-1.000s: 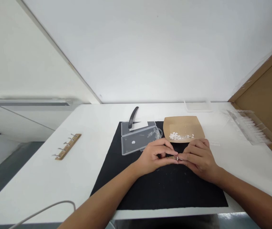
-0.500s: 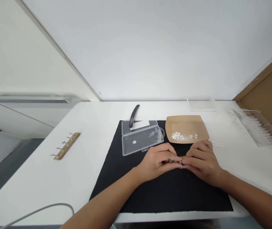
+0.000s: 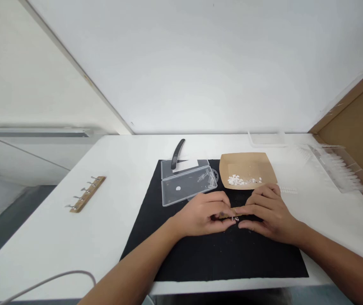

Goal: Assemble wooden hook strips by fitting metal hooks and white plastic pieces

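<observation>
Over the black mat (image 3: 213, 258), my left hand (image 3: 208, 214) pinches a small wooden strip (image 3: 227, 212) with a tiny metal piece (image 3: 235, 219) at its front side. My right hand (image 3: 266, 212) rests its fingers on the strip's right part, its thumb apart from the metal piece. Fingers cover much of the strip. Just behind the hands are a cardboard tray (image 3: 247, 159) holding small white pieces (image 3: 236, 180) and an open clear plastic case (image 3: 186, 189) with clear slips and one white round piece inside.
A black curved file (image 3: 177, 154) lies on a white card (image 3: 188, 165) at the case. To the left, a wooden strip with metal clips (image 3: 88, 194) lies on the white table (image 3: 57, 237). Clear trays with white tips (image 3: 343, 167) are at the right; a cable (image 3: 57, 275) crosses the front left.
My right thumb has come away from the metal piece, opening a gap to the forefinger. The wooden strip shows more between my hands, which have shifted slightly left.
</observation>
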`<state>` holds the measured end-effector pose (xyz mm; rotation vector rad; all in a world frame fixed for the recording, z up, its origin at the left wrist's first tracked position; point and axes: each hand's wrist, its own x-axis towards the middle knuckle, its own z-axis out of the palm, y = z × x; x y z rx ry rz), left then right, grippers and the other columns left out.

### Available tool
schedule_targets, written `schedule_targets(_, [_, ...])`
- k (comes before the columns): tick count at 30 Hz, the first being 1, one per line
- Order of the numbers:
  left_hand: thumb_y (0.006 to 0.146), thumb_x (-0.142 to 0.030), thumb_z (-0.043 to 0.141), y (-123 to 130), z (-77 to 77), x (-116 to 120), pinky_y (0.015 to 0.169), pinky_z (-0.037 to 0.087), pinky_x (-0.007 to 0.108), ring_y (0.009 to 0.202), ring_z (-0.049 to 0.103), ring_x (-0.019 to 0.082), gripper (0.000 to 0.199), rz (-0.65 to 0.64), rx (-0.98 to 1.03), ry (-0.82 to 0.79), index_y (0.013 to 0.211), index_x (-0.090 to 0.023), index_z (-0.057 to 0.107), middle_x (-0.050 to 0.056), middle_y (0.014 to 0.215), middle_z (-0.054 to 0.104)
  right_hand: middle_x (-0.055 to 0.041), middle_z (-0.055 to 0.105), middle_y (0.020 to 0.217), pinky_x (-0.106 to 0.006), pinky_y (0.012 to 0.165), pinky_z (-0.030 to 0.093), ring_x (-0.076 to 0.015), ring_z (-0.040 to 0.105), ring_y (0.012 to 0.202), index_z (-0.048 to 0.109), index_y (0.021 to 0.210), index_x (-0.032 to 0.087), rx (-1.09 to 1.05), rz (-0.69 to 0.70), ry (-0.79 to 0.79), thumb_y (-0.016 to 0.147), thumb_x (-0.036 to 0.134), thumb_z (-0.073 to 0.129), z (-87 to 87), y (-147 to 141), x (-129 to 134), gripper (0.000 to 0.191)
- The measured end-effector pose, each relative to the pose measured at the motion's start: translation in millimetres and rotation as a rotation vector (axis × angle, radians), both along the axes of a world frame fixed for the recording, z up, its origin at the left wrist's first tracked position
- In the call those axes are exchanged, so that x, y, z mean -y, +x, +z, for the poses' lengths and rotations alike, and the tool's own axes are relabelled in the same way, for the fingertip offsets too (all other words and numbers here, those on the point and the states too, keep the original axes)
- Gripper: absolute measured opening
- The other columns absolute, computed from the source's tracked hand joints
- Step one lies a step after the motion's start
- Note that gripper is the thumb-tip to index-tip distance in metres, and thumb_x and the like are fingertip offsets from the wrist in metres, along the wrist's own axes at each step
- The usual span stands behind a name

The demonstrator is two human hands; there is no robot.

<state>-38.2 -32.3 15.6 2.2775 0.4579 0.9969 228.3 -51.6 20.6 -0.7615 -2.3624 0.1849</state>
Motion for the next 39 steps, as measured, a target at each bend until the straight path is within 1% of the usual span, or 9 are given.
schedule_targets(2, [0.095,-0.018,0.071,-9,3.2,-4,0.052,0.048,0.018,0.057,0.057,0.005,0.010,0.021,-0.084,0.053,0.104,-0.016,0.076,0.007,0.096,0.072,0.0014,0.074,0.089,-0.041,0.087,0.034,-0.0199,0.059,0.091,0.075,0.117,0.030,0.016,0.011,0.003,0.096,0.040,0.080,1.0,3,-1,0.024])
schedule_targets(5, [0.095,-0.017,0.068,-20,6.0,-10,0.052,0.046,0.019,0.056,0.057,0.005,0.009,0.048,-0.224,0.098,0.099,-0.017,0.075,0.005,0.098,0.073,0.0005,0.073,0.091,-0.041,0.086,0.034,-0.0212,0.060,0.093,0.076,0.113,0.029,0.048,0.019,0.005,0.096,0.035,0.078,1.2,6,-3,0.018])
schedule_targets(10, [0.094,-0.017,0.065,-27,3.6,-13,0.054,0.046,0.021,0.059,0.060,0.007,0.009,0.078,-0.386,0.139,0.097,-0.017,0.073,0.003,0.097,0.073,0.0007,0.073,0.090,-0.042,0.086,0.033,-0.0210,0.058,0.092,0.074,0.103,0.026,0.049,0.018,0.010,0.095,0.025,0.075,0.9,8,-4,0.008])
schedule_targets(16, [0.095,-0.020,0.065,-26,3.4,-12,0.055,0.045,0.022,0.058,0.059,0.007,0.009,0.072,-0.416,0.121,0.097,-0.017,0.073,0.002,0.095,0.073,0.0005,0.073,0.091,-0.043,0.087,0.035,-0.0213,0.059,0.093,0.072,0.101,0.025,0.073,0.028,0.016,0.093,0.021,0.075,-0.7,8,-4,0.009])
schedule_targets(20, [0.098,-0.022,0.065,-26,5.3,-11,0.056,0.047,0.021,0.061,0.061,0.007,0.010,0.059,-0.423,0.090,0.100,-0.018,0.074,0.002,0.095,0.073,0.0002,0.073,0.091,-0.043,0.089,0.036,-0.0208,0.061,0.092,0.072,0.101,0.025,0.100,0.016,0.023,0.093,0.020,0.075,-0.8,8,-5,0.010])
schedule_targets(26, [0.099,-0.031,0.069,-25,5.9,-10,0.058,0.049,0.021,0.065,0.066,0.009,0.014,0.056,-0.444,0.069,0.104,-0.019,0.073,0.002,0.096,0.074,0.0002,0.072,0.092,-0.042,0.091,0.038,-0.0180,0.064,0.088,0.071,0.102,0.025,0.074,0.047,-0.009,0.094,0.020,0.070,1.1,9,-6,0.010])
schedule_targets(30, [0.100,-0.026,0.067,-25,6.7,-10,0.060,0.050,0.021,0.065,0.067,0.009,0.012,0.036,-0.423,0.042,0.107,-0.019,0.073,0.003,0.099,0.076,-0.0002,0.071,0.091,-0.041,0.089,0.038,-0.0180,0.063,0.087,0.070,0.101,0.025,0.080,0.049,-0.015,0.095,0.019,0.070,1.7,9,-6,0.009])
schedule_targets(36, [0.101,-0.019,0.064,-24,3.4,-11,0.070,0.055,0.023,0.081,0.075,0.014,0.012,0.002,-0.395,0.034,0.106,-0.019,0.074,0.004,0.101,0.079,-0.0005,0.070,0.091,-0.041,0.088,0.038,-0.0185,0.061,0.088,0.069,0.100,0.024,0.109,0.055,-0.001,0.095,0.020,0.070,0.9,10,-7,0.007])
schedule_targets(39, [0.102,-0.019,0.063,-24,1.5,-11,0.073,0.056,0.024,0.083,0.076,0.015,0.013,0.001,-0.393,0.020,0.106,-0.019,0.075,0.004,0.101,0.080,-0.0009,0.071,0.093,-0.041,0.088,0.038,-0.0195,0.061,0.089,0.070,0.106,0.026,0.157,0.044,0.031,0.095,0.020,0.071,-1.3,12,-8,0.012])
